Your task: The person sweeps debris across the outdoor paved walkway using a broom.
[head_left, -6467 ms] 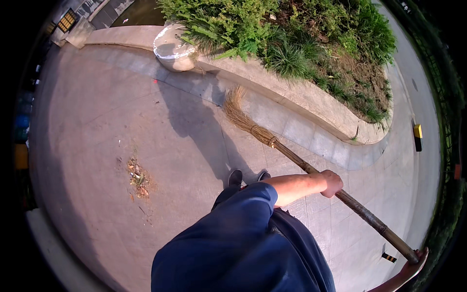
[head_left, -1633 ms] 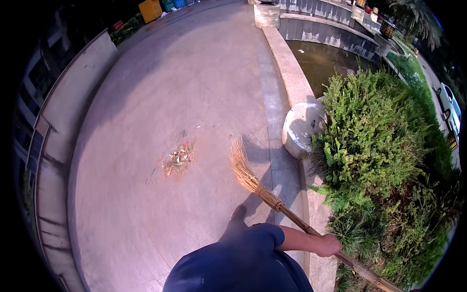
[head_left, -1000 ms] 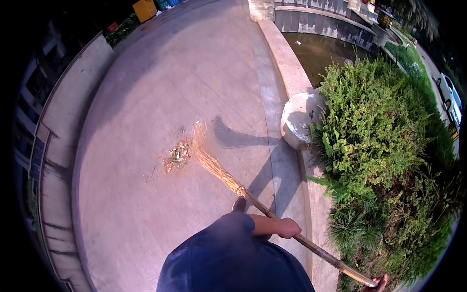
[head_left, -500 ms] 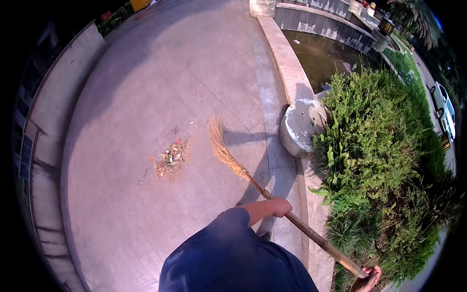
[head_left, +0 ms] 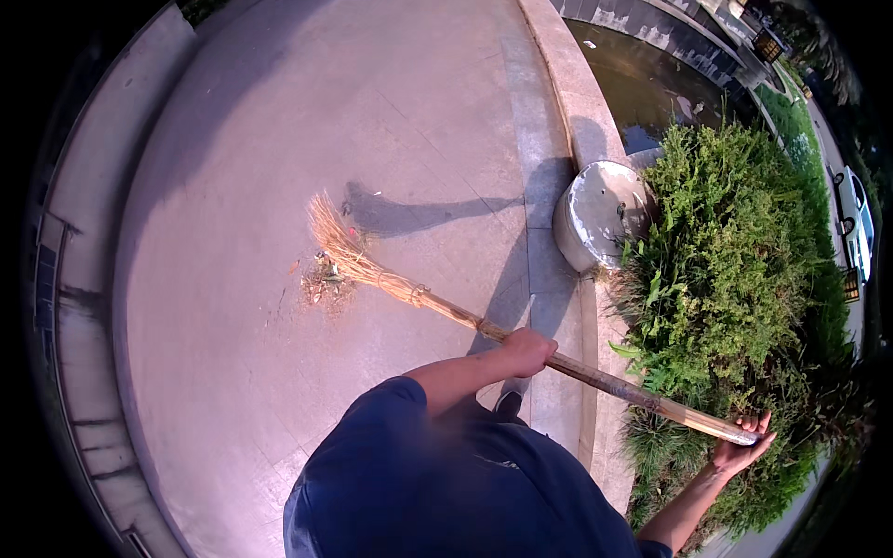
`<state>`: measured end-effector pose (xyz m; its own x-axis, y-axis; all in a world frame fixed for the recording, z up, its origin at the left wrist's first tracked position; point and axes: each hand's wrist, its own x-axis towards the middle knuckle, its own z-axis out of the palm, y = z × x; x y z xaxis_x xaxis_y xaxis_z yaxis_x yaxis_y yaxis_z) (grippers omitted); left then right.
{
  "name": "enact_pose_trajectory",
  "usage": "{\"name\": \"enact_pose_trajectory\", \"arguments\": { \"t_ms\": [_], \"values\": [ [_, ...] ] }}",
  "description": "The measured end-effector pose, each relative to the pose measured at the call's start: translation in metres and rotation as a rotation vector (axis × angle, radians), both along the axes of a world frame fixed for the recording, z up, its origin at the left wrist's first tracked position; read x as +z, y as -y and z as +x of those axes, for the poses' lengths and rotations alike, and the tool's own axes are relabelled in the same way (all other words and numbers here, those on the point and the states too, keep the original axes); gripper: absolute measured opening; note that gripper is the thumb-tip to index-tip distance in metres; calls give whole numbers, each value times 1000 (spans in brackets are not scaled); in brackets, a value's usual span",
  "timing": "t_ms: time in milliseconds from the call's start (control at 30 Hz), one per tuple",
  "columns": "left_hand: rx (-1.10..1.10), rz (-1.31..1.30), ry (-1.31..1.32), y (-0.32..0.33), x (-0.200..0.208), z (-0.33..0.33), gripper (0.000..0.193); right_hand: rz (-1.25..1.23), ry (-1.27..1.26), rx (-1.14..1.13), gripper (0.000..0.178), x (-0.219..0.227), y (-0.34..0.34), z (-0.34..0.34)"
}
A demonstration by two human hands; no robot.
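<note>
The left hand [head_left: 530,352] wraps its fingers round the broom [head_left: 456,313] mid-length, on the jointed shaft [head_left: 605,380]; at its four o'clock, the right hand [head_left: 739,452] spreads its fingers loosely against the end. Toward ten, curved straw bristles [head_left: 337,237] overlap crumbly litter [head_left: 319,286] on smooth paving [head_left: 260,381].

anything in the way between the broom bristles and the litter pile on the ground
Nothing visible: the bristles overlap the upper right part of the litter pile in this view. The left hand grips the handle and the right hand is at its end, both clear of the gap.
</note>
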<state>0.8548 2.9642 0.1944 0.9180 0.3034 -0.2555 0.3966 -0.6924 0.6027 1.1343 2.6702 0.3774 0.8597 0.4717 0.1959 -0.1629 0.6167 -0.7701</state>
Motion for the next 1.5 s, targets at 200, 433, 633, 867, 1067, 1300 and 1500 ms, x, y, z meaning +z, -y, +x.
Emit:
{"name": "enact_pose_trajectory", "arguments": {
  "t_ms": [200, 433, 633, 867, 1067, 1300, 1500],
  "values": [
    [379, 84, 7, -12, -26, -103, 13, 35, -161, 476, 35, -37, -134, -24],
    [906, -20, -298, 70, -63, -234, 17, -153, -245, 1015, 22, -76, -239, -122],
    [1210, -60, -535, 130, -68, -279, 14, -173, -207, 1412, 14, -85, -256, -188],
    [1064, 40, -457, 29, -95, -273, 13, -186, -45, 1250, 13, -66, -293, -188],
    [726, 55, -149, -114, -69, -181, 11, -210, 61, 810, 15, -23, -278, -114],
    [436, 109, 98, -158, 14, -67, 6, -80, 95, 580, 31, 55, -279, 40],
    [664, 3, 52, -125, -9, -105, 9, -50, 71, 771, 42, 26, -362, 21]
  ]
}}
